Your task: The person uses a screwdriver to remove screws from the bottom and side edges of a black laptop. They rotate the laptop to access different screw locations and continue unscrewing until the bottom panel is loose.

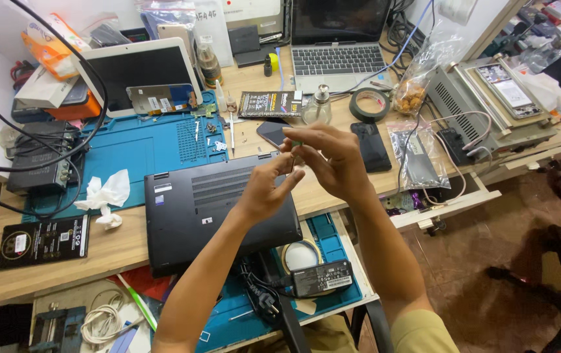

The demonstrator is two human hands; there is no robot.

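My left hand [268, 186] and my right hand [330, 157] meet above the right edge of an upside-down black laptop [208, 209] on the wooden desk [51, 258]. Both pinch a small greenish part [295, 143] between their fingertips; the part is too small to identify. A dark phone [274, 133] lies face up just behind the hands, and another black phone [370, 146] lies to their right.
A blue work mat [130, 147] with screws and tools lies left of the hands, crumpled tissue [105, 196] on it. A white tablet [138, 75], an open laptop [336, 46], a tape roll [369, 104], a glass bottle [318, 108] and plastic bags stand behind. A power adapter [321, 278] sits on the pull-out shelf.
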